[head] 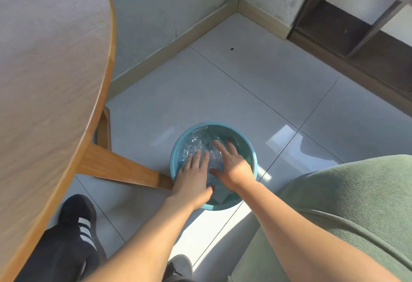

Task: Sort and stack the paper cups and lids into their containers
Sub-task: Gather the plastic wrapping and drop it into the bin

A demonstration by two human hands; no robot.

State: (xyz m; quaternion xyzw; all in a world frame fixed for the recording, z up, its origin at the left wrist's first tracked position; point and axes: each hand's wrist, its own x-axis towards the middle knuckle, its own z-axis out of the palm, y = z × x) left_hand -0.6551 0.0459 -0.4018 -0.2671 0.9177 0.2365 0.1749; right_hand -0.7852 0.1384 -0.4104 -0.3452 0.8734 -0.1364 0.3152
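Head view: pale grey floor tiles [256, 85] with dark grout lines, sunlit patches. Teal round bin [176, 148] on the floor, taken as landmark. Inside the bin: crumpled clear plastic wrap [198, 142]; cups or lids under it not discernible. Left hand [194, 178] over near rim of bin, fingers straight and spread, pressing flat on the plastic. Right hand [231, 165] just beside it, deeper in the bin, fingers likewise extended, gripping nothing. Left of bin: round wooden desk [44, 70], its leg brace [120, 168] touching the bin's side. Beyond bin: room corner, beige skirting board [178, 34], grey walls. Far right of bin: dark wooden shelf unit [347, 27]. Near right: green cushion [345, 203].
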